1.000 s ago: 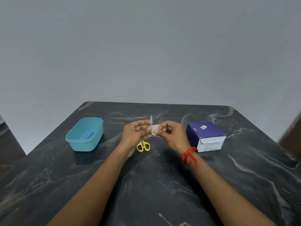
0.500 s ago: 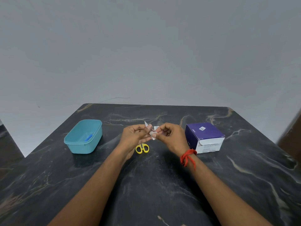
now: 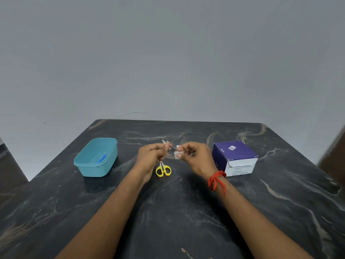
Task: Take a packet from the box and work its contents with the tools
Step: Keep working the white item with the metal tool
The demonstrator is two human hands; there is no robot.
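both forearms reach forward and converge. the left hand (image 3: 151, 155) is curled with fingers pinched; the right hand (image 3: 194, 156) is curled the same, fingertips facing the left, slightly apart.

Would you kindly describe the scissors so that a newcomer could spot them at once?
Start at the dark marble table, with a teal tub left and a purple box right. Between them, just below the two raised hands, lie the small scissors. Their bright yellow loop handles are the only yellow thing there.
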